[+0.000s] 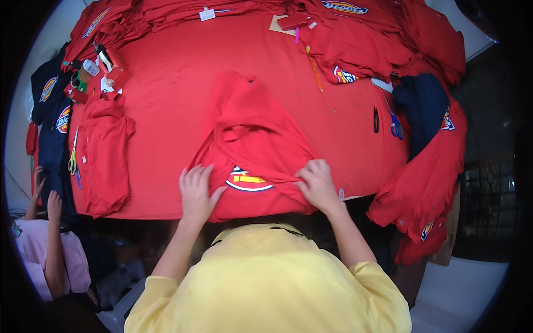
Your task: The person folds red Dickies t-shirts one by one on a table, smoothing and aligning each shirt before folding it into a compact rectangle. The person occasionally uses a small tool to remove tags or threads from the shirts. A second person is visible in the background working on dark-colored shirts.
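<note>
A red hooded sweatshirt (261,133) lies before me on the red-covered table, its hood pointing to the far side. A white, yellow and blue printed patch (247,180) shows partly below a fold of its cloth. On the left edge of the garment rests my left hand (195,191), open, with the thumb apart from the fingers. My right hand (316,183) is closed on the cloth at the right side, pinching a fold that stretches across toward the patch. The fingertips of the right hand are partly hidden by cloth.
Red garments (361,47) are heaped along the far edge. Folded red cloth (105,155) lies at left beside yellow-handled scissors (73,161). Blue-handled scissors (396,126) and a small black tool (376,119) lie at right. A co-worker's hands (54,205) show at lower left.
</note>
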`<move>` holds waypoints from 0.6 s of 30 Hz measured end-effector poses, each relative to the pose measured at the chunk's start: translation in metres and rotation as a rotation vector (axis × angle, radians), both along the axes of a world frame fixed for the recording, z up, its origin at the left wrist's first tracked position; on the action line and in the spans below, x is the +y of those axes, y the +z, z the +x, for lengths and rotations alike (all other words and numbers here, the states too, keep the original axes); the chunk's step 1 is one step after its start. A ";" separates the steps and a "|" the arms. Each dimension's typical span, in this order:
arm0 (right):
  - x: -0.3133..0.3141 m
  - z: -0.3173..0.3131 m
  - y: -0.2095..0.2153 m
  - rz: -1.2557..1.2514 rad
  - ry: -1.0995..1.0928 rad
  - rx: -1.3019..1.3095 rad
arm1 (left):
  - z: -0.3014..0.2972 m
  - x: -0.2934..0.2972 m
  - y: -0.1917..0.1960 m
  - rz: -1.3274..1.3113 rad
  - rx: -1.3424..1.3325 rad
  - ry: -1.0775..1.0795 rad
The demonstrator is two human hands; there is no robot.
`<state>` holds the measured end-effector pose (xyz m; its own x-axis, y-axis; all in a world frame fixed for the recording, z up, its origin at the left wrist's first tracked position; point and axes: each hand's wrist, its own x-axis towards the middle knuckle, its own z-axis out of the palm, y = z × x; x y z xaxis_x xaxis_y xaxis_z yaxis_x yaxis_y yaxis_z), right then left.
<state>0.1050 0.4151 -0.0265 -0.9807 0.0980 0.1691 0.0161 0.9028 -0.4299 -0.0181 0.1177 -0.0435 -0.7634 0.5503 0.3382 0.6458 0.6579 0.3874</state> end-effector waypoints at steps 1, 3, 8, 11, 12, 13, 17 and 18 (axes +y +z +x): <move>0.012 0.005 0.002 0.016 -0.037 -0.012 | 0.005 -0.022 -0.004 -0.041 0.008 0.070; 0.039 0.013 0.032 -0.061 -0.269 -0.005 | 0.009 -0.061 0.005 -0.069 -0.100 0.085; 0.139 0.037 0.049 -0.993 -0.541 0.111 | -0.038 -0.163 0.070 0.540 -1.050 0.183; 0.154 -0.033 0.088 -1.041 -0.268 0.174 | -0.108 -0.177 0.093 0.741 -0.726 0.028; 0.166 -0.068 0.093 -1.048 -0.252 0.197 | -0.144 -0.168 0.104 0.870 -0.706 -0.015; 0.175 -0.099 0.107 -1.060 -0.104 0.182 | -0.177 -0.149 0.118 1.024 -0.677 0.016; 0.158 -0.222 0.126 -1.272 -0.070 0.517 | -0.259 -0.092 0.148 1.153 -0.360 0.077; 0.137 -0.230 0.127 -1.141 -0.133 0.516 | -0.253 -0.076 0.145 1.015 -0.280 0.134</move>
